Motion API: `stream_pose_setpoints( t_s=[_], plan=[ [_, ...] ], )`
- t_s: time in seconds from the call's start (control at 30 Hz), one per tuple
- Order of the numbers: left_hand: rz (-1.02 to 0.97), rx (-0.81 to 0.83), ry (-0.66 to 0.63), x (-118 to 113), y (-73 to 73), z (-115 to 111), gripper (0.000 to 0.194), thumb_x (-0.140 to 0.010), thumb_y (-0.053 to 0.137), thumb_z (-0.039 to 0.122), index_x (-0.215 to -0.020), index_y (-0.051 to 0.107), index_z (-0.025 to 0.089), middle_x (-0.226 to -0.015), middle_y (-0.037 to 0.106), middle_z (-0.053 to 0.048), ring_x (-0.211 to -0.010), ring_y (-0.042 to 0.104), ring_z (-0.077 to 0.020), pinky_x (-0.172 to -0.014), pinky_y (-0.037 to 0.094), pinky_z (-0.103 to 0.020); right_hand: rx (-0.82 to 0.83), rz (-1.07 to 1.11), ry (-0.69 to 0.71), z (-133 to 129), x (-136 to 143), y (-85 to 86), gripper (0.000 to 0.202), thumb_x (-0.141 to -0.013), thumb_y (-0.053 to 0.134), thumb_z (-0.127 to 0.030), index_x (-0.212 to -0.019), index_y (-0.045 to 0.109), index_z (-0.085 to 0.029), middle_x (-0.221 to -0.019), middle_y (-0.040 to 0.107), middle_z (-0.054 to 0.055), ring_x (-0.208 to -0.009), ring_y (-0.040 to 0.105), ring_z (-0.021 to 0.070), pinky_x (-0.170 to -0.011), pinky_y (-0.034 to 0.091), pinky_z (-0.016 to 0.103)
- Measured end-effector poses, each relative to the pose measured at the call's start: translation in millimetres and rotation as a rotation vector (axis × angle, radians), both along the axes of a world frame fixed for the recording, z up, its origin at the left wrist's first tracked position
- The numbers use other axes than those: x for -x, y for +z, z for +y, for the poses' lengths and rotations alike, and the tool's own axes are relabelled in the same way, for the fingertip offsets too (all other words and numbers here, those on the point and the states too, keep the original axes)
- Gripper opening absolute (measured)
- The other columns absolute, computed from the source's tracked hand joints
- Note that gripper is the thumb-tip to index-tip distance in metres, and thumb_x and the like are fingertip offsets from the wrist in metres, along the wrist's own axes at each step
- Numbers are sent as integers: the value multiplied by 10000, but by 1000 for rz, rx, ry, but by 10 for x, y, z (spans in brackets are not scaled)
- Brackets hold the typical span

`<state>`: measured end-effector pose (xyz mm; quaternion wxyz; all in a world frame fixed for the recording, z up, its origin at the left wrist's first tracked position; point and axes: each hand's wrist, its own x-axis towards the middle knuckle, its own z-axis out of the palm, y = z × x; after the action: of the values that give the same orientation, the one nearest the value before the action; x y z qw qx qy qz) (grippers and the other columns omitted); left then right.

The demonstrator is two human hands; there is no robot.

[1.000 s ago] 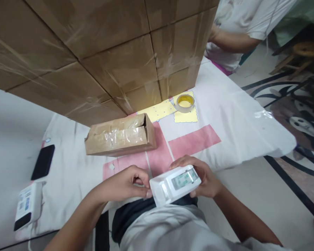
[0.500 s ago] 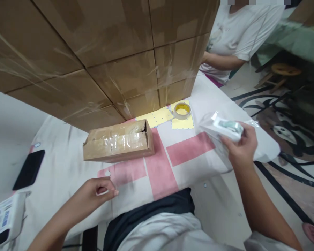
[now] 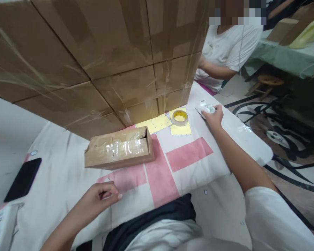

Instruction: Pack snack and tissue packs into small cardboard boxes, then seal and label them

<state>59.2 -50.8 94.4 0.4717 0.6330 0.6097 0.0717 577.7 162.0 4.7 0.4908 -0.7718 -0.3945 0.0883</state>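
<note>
My right hand reaches to the table's far right side, fingers closed around a small white and pale-green object; its kind is unclear, and the fingers partly cover it. My left hand is at the near edge, fingers curled and thumb close to the fingertips, with nothing visible in it. Beyond that hand lies a long brown cardboard box, its top sealed with shiny clear tape. A roll of clear tape with a yellow core lies flat between the box and my right hand.
A tall stack of taped cardboard cartons stands along the back of the table. A black phone-like slab and a white labelled device are at the left. Behind the cartons is another person; a wooden stool stands farther right.
My right hand has moved away from me and leftward, still holding the white object, and is now lower by the tabletop. My left hand has hardly moved. The view has shifted slightly.
</note>
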Motion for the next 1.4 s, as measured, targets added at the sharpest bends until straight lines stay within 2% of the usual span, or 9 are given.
stream_pose_setpoints(
  t_s=[0.13, 0.23, 0.37, 0.47, 0.6, 0.8, 1.03, 1.2, 1.4],
  plan=[
    [-75, -71, 97, -35, 134, 64, 399, -768, 701, 560, -624, 677, 189, -682, 601, -25, -678, 505, -158, -637, 364, -275, 72, 10, -131, -21, 63, 53, 601, -541, 903, -254, -967, 479, -238, -1219, 560, 155, -1186, 449, 328, -1057, 274, 530],
    [-124, -83, 157, -28, 194, 64, 389, -764, 727, 542, -619, 664, 186, -684, 605, -23, -666, 489, -144, -618, 356, -267, -141, -45, -68, -277, 391, 299, 595, -568, 905, -257, -1037, 540, -228, -1337, 536, 212, -1196, 479, 336, -1026, 318, 511],
    [-168, -130, 158, -10, 213, 11, 380, -793, 724, 518, -621, 656, 186, -668, 560, -6, -644, 439, -126, -615, 342, -270, -253, -25, 529, -1064, 1280, 670, 35, -825, 685, -245, -831, 657, -226, -841, 679, 56, -807, 610, 220, -760, 437, 378],
    [-205, -150, 148, -7, 190, -47, 359, -815, 718, 484, -628, 658, 183, -683, 559, -7, -669, 461, -130, -632, 338, -275, 52, 280, 1069, -1635, 2016, 752, 112, -860, 691, -299, -785, 708, -218, -755, 687, 36, -691, 596, 182, -633, 454, 321],
    [-246, -170, 159, -9, 148, -138, 336, -807, 742, 461, -632, 667, 184, -656, 512, 13, -659, 429, -123, -633, 323, -277, 419, 793, 1280, -1912, 2713, 662, 355, -835, 766, -474, -1037, 752, -182, -689, 618, -9, -580, 505, 117, -543, 383, 259],
    [-248, -230, 208, 11, 67, -258, 292, -827, 722, 439, -682, 700, 187, -666, 564, 10, -659, 443, -128, -664, 361, -281, 258, 852, 1247, -1822, 3134, 698, 311, -801, 807, -473, -783, 715, -177, -666, 597, -11, -607, 494, 117, -563, 381, 261],
    [-66, -170, 395, 90, -248, -181, 408, -841, 679, 575, -764, 720, 177, -702, 636, -19, -689, 553, -176, -636, 378, -286, -279, 197, 1134, -1561, 2893, 1429, 171, -940, 655, -314, -808, 704, -217, -713, 626, 16, -633, 510, 144, -588, 401, 299],
    [-48, -436, 542, 50, -254, -153, 372, -898, 638, 550, -890, 739, 192, -602, 501, 36, -604, 487, -140, -615, 381, -270, -35, 158, 1293, -1117, 2804, 1834, 195, -864, 741, -331, -751, 717, -174, -653, 594, -2, -612, 497, 115, -549, 357, 259],
    [98, -1136, 472, -100, -52, -74, 225, -966, 595, 355, -1065, 726, 201, -642, 509, 20, -618, 490, -141, -650, 421, -273, 252, 232, 1530, -654, 3022, 1732, 232, -784, 775, -364, -726, 711, -149, -636, 615, -11, -576, 510, 99, -525, 343, 239]
  ],
)
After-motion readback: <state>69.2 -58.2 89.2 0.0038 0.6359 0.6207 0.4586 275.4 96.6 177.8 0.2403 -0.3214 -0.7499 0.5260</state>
